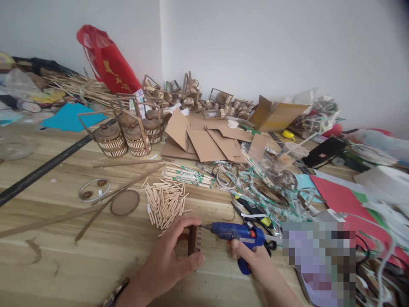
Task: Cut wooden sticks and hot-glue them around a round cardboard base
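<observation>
My left hand grips a small brown cardboard ring by its edges, thumb below and fingers above. Short wooden sticks line the side of the ring that faces right. In my right hand is a blue hot glue gun, pointing left. Its nozzle tip is at the upper edge of the ring; whether it touches cannot be made out. Just beyond my left hand lies a pile of short wooden sticks. A round cardboard disc with a notched rim lies to the left of the pile.
Finished lidded baskets stand at the back left. Cardboard sheets and wrapped chopsticks lie in the middle. Pliers, plastic wrappers and a plastic cup crowd the right. A red bag leans on the wall.
</observation>
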Tool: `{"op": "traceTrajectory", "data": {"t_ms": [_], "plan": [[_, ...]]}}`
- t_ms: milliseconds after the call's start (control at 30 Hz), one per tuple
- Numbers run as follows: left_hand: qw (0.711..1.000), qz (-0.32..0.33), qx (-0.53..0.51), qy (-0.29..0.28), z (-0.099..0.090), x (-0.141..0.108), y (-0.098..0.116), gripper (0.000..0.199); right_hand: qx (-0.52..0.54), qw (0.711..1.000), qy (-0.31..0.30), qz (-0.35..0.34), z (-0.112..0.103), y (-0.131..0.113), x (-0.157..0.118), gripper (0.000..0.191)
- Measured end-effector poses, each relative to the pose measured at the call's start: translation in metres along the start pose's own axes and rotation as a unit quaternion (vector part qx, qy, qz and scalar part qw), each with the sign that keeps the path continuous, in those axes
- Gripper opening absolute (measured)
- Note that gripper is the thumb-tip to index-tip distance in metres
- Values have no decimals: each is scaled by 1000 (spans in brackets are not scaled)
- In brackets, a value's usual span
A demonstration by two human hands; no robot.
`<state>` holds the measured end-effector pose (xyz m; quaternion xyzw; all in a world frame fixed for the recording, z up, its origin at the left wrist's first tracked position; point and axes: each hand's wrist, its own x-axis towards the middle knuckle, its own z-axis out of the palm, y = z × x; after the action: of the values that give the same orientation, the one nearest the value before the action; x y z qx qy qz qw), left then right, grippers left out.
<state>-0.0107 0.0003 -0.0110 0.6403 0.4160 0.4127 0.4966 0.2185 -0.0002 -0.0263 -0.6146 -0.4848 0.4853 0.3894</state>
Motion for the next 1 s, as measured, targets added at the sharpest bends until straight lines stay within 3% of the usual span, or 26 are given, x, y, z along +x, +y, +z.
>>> {"op": "traceTrajectory", "data": {"t_ms": [300,467,567,700,800,867,1000], "plan": [[1000,-20,-14,-10,-1,0,4,42,82,996,-20,-22,-6,8,8,58],[999,2,36,-20,-1,0,4,36,116,993,-18,-10,-6,2,4,56],[991,42,118,-51,-2,1,3,38,135,991,-19,-8,-7,-3,4,55],[931,124,302,-163,-4,3,1,42,155,987,-35,-11,-8,-7,7,53],[884,169,359,-248,-6,3,0,56,175,984,-21,0,-7,-8,9,50],[885,163,363,-242,-7,2,-1,65,177,984,-13,2,-7,-9,10,50],[903,84,398,-141,0,-4,-6,75,170,985,-28,-6,-7,-10,10,49]]}}
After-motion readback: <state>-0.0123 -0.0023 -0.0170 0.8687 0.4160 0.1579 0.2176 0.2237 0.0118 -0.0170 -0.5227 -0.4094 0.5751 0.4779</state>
